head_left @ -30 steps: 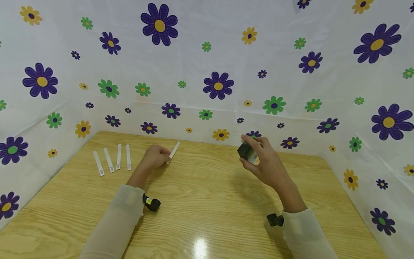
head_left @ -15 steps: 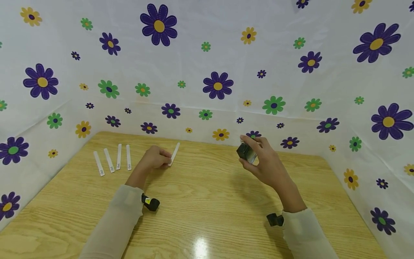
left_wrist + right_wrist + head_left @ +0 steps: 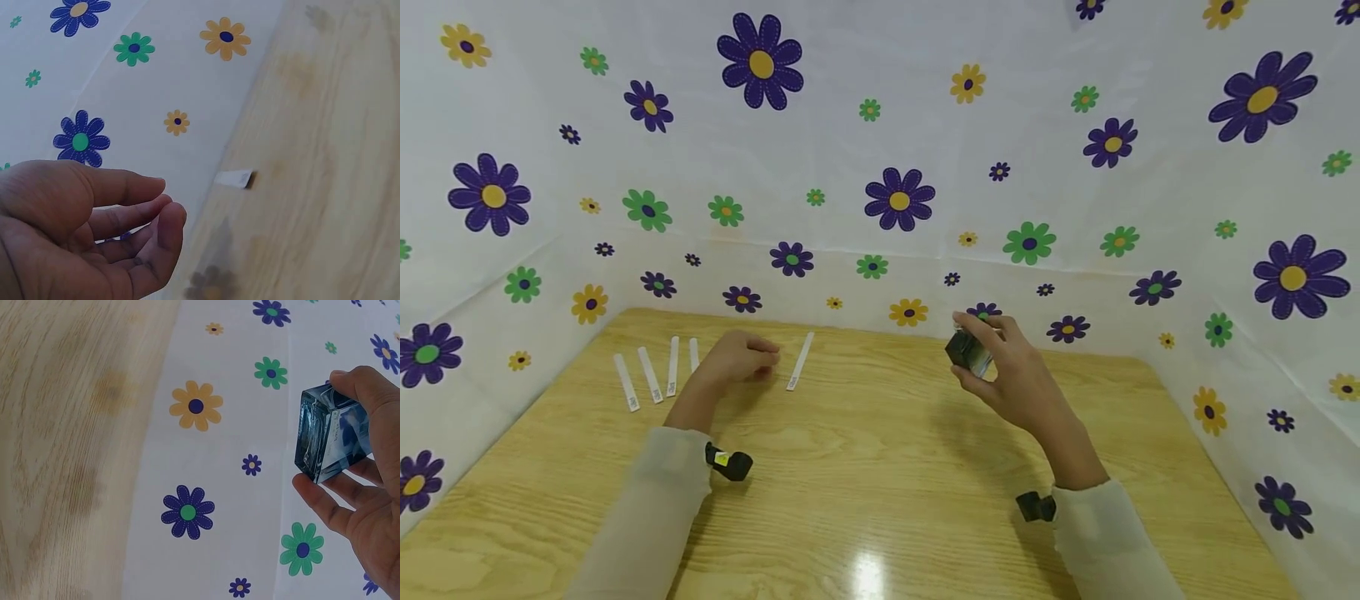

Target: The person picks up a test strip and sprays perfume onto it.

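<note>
My right hand (image 3: 1018, 379) grips a glass perfume bottle (image 3: 977, 354) with a black cap, raised over the right side of the table. In the right wrist view the bottle (image 3: 334, 431) shows bluish glass and a label, pinched between thumb and fingers. A white paper test strip (image 3: 801, 362) lies alone on the table, small print at its near end. Just left of it hovers my left hand (image 3: 730, 362), holding nothing; its fingers are loosely bent in the left wrist view. Several more strips (image 3: 650, 375) lie in a row farther left, one partly hidden by this hand.
The wooden table (image 3: 820, 483) reaches back to a white flower-print cloth (image 3: 842, 158) that rises behind it and on both sides. A small black camera (image 3: 730, 462) sits on the left wrist, another camera (image 3: 1036, 506) on the right.
My left hand has let go of the lone strip, which now lies flat on the table, and has moved left. The right hand keeps the bottle in nearly the same place.
</note>
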Tool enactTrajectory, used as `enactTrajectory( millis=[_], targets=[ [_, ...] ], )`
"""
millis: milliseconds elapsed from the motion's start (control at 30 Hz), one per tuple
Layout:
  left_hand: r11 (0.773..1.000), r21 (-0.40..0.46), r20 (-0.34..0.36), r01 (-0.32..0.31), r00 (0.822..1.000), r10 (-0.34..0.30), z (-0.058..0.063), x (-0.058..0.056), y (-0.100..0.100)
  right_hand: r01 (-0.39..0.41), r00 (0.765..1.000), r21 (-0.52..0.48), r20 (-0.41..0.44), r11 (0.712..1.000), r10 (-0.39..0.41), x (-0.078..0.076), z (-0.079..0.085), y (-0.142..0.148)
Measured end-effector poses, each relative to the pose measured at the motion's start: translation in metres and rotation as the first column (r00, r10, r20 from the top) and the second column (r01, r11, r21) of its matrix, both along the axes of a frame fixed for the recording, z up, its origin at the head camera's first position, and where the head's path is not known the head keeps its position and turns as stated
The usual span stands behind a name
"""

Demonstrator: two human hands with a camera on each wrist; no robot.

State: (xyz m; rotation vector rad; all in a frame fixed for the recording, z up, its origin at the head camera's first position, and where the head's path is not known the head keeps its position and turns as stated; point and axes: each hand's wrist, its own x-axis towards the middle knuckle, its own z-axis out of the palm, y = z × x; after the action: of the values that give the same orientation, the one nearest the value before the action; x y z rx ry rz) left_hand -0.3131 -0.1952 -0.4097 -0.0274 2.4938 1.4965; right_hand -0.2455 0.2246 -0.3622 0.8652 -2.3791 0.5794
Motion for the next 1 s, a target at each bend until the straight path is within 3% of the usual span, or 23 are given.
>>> enactTrajectory(
  millis=[167, 600, 1000],
  targets=[
    [1.000, 0.007, 0.004, -0.018, 1.000, 0.018, 0.006, 0.000, -0.019, -0.003, 1.000, -0.002, 0.005, 1.000, 0.003, 0.001, 0.000, 0.000],
    [0.994, -0.105, -0.030, 0.001, 1.000, -0.004, 0.019, 0.015, -0.065, -0.004, 1.000, 0.012, 0.004, 1.000, 0.004, 0.001, 0.001, 0.001],
    [0.979, -0.197, -0.050, -0.055, 0.998, 0.046, 0.003, 0.031, -0.119, 0.002, 1.000, 0.011, 0.017, 1.000, -0.003, 0.002, 0.002, 0.000]
  ],
)
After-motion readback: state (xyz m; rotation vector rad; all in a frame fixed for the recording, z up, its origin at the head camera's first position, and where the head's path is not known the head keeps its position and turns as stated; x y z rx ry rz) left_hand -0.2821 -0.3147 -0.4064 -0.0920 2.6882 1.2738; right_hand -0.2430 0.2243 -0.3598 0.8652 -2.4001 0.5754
